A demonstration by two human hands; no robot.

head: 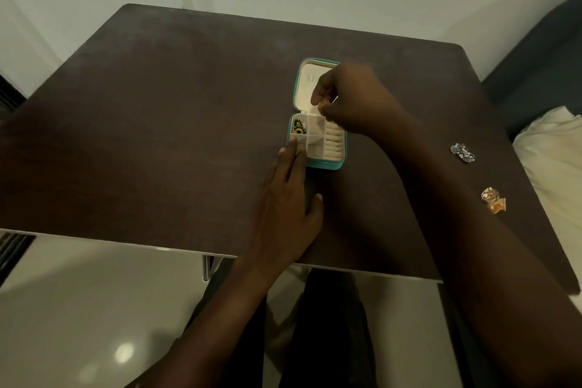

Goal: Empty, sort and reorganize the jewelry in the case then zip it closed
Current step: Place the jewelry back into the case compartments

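Note:
A small teal jewelry case (327, 164) lies open on the dark table (157, 135), its cream lid (307, 85) folded back away from me. A green and gold piece (297, 128) sits in the case's far left compartment. My left hand (288, 198) rests flat on the table, its fingertips on the case's near left corner. Over the hinge area hovers my right hand (346, 98), fingers pinched together; whether it holds something small is unclear. Silver jewelry (462, 152) and gold jewelry (493, 200) lie on the table at the right.
The table's near edge (126, 242) runs across below my left hand. A dark bed frame with a white pillow (554, 161) stands just past the table's right side. Pale floor shows below, and my legs are under the table.

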